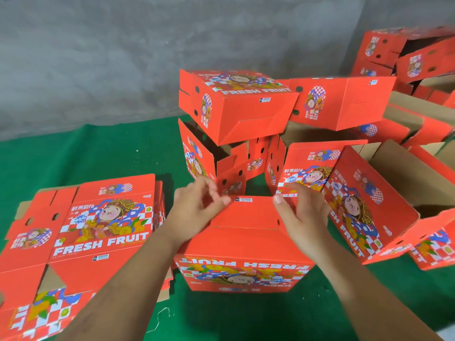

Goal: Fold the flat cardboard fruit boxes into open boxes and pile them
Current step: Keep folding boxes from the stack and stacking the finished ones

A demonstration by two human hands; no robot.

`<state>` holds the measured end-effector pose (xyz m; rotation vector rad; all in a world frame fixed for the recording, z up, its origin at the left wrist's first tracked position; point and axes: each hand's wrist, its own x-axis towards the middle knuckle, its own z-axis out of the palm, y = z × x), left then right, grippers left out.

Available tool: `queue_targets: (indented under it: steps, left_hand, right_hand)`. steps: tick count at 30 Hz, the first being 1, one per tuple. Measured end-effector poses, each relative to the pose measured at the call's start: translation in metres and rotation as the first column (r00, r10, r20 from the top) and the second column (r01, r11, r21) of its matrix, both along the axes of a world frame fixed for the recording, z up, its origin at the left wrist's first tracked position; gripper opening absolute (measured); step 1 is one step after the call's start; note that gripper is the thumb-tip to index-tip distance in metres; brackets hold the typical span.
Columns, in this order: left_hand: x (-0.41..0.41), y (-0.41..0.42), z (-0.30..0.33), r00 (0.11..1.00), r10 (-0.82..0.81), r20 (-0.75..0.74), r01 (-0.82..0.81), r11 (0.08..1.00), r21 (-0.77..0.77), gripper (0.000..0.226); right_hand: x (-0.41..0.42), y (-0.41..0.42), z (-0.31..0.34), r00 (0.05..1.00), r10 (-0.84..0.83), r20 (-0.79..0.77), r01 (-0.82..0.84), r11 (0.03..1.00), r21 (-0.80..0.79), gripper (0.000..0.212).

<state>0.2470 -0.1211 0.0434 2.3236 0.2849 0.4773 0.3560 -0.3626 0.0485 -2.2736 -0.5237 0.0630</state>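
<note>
A glossy red cardboard box (242, 244), printed "FRESH FRUIT", is held on the green cloth (103, 153) by curled fingers of left hand (194, 209) and right hand (301, 212). Flat boxes (81, 232) are stacked left.

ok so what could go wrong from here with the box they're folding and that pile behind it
1. The pile of folded boxes behind looks unsteady: the top box sits tilted on an open one, so a nudge may topple it.
2. The left hand and right hand press the flaps of the box in progress near their corners; uneven pressure could crease a flap or let it spring open.
</note>
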Motion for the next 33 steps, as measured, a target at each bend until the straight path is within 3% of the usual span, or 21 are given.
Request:
queue_targets:
  steps: [2,3,6,9,10,12,14,15,17,19,21,23,26,30,31,33]
  left_hand:
    - [0.002,-0.002,-0.003,0.98,0.041,-0.193,0.033,0.93,0.366,0.071]
    - [0.003,-0.005,-0.002,0.955,0.082,-0.287,0.046,0.91,0.413,0.083]
    - [0.004,-0.018,-0.001,0.845,0.233,-0.481,-0.042,0.926,0.375,0.094]
    - [-0.002,-0.025,-0.006,0.807,0.316,-0.499,-0.174,0.934,0.311,0.1]
    - [-0.005,-0.023,-0.009,0.845,0.292,-0.449,-0.212,0.952,0.219,0.096]
    - [-0.014,-0.014,-0.011,0.903,0.267,-0.336,-0.32,0.941,-0.112,0.078]
    - [-0.025,-0.01,-0.011,0.892,0.265,-0.367,-0.409,0.82,-0.4,0.065]
    - [-0.03,-0.011,-0.011,0.87,0.245,-0.427,-0.433,0.794,-0.427,0.06]
    - [-0.035,-0.014,-0.01,0.856,0.264,-0.445,-0.446,0.813,-0.375,0.046]
    - [-0.036,-0.018,0.0,0.887,0.35,-0.301,-0.447,0.813,-0.372,0.041]
    - [-0.035,-0.027,0.012,0.883,0.446,-0.147,-0.463,0.775,-0.429,0.029]
    - [-0.037,-0.041,0.021,0.874,0.486,-0.016,-0.406,0.71,-0.576,0.027]
    - [-0.044,-0.06,0.037,0.882,0.404,0.243,-0.088,0.647,-0.757,0.045]
    - [-0.054,-0.064,0.047,0.854,0.165,0.494,0.228,0.735,-0.639,0.058]
    - [-0.053,-0.062,0.048,0.855,0.108,0.508,0.273,0.739,-0.616,0.06]
    - [-0.042,-0.058,0.052,0.914,0.091,0.394,0.187,0.769,-0.611,0.07]
  right_hand:
    - [0.003,-0.001,-0.004,0.985,0.157,-0.069,-0.169,0.957,-0.234,0.094]
    - [0.004,-0.002,-0.006,0.973,0.212,-0.091,-0.23,0.92,-0.318,0.103]
    - [-0.001,0.006,-0.01,0.984,0.177,0.012,-0.149,0.861,-0.486,0.097]
    - [-0.012,0.01,-0.016,0.987,0.155,0.039,-0.101,0.794,-0.599,0.09]
    - [-0.014,0.007,-0.018,0.987,0.158,0.018,-0.119,0.813,-0.569,0.087]
    - [-0.016,-0.003,-0.02,0.99,0.135,-0.035,-0.138,0.9,-0.414,0.077]
    - [-0.015,-0.011,-0.017,0.987,0.062,-0.145,-0.083,0.986,-0.142,0.063]
    - [-0.016,-0.013,-0.013,0.965,0.01,-0.262,-0.004,1.0,0.023,0.052]
    - [-0.013,-0.015,0.005,0.81,-0.027,-0.586,0.268,0.905,0.329,0.025]
    - [-0.007,-0.023,0.023,0.621,0.087,-0.779,0.494,0.729,0.475,0.014]
    - [0.003,-0.035,0.035,0.572,0.16,-0.805,0.553,0.649,0.522,0.015]
    - [0.006,-0.044,0.041,0.543,0.23,-0.807,0.546,0.634,0.548,0.022]
    - [0.001,-0.057,0.038,0.41,0.29,-0.865,0.553,0.675,0.489,0.015]
    - [-0.011,-0.077,0.025,0.272,0.335,-0.902,0.552,0.713,0.431,0.038]
    - [-0.016,-0.079,0.022,0.284,0.336,-0.898,0.557,0.704,0.44,0.043]
    - [-0.025,-0.081,0.018,0.37,0.305,-0.877,0.567,0.673,0.474,0.055]
